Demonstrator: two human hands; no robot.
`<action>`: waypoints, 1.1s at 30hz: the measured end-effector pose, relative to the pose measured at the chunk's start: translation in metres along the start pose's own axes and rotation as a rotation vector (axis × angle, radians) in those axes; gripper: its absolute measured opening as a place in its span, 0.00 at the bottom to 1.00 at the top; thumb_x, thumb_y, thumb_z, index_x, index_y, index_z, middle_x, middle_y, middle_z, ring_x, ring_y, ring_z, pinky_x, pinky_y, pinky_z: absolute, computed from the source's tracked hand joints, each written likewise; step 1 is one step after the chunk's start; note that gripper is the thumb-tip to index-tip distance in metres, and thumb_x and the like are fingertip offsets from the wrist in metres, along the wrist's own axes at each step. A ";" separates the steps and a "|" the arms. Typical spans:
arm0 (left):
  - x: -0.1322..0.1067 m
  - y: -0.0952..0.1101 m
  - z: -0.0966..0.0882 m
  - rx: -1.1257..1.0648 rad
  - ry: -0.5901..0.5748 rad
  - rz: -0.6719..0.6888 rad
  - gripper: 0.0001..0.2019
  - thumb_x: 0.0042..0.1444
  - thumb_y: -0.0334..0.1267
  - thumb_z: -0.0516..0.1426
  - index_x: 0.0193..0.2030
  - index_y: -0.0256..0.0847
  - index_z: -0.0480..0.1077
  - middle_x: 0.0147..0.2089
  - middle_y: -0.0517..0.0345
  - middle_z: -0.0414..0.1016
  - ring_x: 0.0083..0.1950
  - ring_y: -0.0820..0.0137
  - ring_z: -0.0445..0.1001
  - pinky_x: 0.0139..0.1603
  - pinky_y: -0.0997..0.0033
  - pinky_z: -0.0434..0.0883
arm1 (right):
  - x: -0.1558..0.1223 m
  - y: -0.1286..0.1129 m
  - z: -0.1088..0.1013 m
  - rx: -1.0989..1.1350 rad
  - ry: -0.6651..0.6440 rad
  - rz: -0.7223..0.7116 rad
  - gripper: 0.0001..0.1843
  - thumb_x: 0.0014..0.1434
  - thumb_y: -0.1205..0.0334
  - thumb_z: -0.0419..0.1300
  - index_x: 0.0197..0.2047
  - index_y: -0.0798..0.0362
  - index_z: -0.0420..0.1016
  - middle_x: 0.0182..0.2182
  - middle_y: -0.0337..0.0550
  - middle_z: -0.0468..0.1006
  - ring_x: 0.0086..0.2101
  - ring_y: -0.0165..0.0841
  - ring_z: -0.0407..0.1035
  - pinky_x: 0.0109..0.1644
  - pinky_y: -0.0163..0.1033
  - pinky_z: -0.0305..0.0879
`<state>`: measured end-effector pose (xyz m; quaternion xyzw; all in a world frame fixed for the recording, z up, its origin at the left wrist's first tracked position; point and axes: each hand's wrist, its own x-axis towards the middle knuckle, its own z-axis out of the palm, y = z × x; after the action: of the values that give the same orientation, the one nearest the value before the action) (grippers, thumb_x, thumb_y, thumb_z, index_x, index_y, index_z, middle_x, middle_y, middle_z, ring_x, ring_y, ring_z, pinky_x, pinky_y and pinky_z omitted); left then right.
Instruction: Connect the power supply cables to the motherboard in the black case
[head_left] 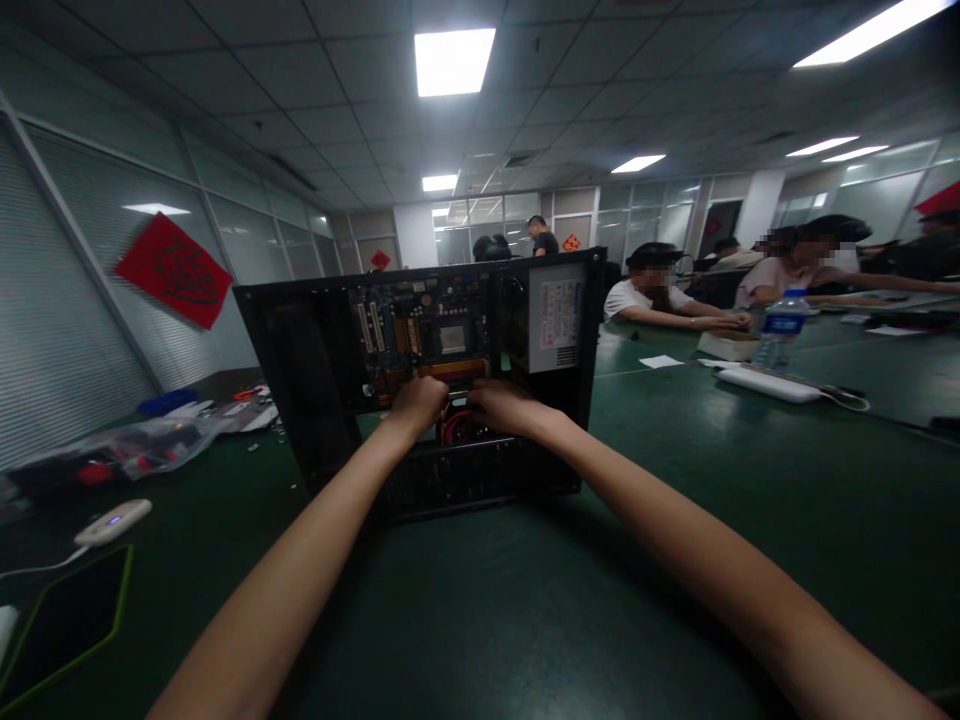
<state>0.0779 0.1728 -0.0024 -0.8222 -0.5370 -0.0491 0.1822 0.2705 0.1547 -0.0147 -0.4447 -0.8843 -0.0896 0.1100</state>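
A black computer case (480, 470) stands upright on the green table with its side open toward me. Inside it are a motherboard (420, 345) with pale and coloured slots and, at the upper right, a grey power supply (555, 320) with a white label. Both hands reach into the case, close together just below the motherboard's memory slots. My left hand (421, 402) has its fingers curled closed; whatever they grip is hidden. My right hand (501, 402) is closed too, its fingertips beside the left ones, their contents unclear. Coloured cables (452, 430) run below and between the hands.
On the left lie a plastic bag (150, 445), a white device (114, 522) with a cord and a green-edged phone (71, 625). To the right are a water bottle (780, 330), a small box (727, 345) and a white power strip (772, 384). Other people sit beyond.
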 end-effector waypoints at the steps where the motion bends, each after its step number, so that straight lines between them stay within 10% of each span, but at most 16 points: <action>1: 0.000 0.001 -0.001 0.002 -0.002 -0.001 0.16 0.64 0.31 0.53 0.48 0.36 0.82 0.49 0.35 0.82 0.53 0.49 0.82 0.49 0.57 0.78 | 0.001 0.001 0.001 0.002 0.003 -0.004 0.13 0.69 0.58 0.59 0.51 0.54 0.82 0.51 0.50 0.78 0.49 0.39 0.75 0.47 0.35 0.65; 33: -0.012 -0.004 -0.011 0.055 -0.014 0.028 0.17 0.69 0.40 0.51 0.50 0.46 0.82 0.50 0.44 0.84 0.50 0.57 0.83 0.49 0.64 0.75 | 0.033 0.004 0.004 -0.265 0.127 -0.249 0.16 0.73 0.67 0.50 0.55 0.59 0.75 0.52 0.55 0.74 0.46 0.40 0.75 0.48 0.43 0.71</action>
<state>0.0701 0.1597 0.0056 -0.8245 -0.5280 -0.0258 0.2017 0.2545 0.1835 -0.0094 -0.3357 -0.9043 -0.2462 0.0940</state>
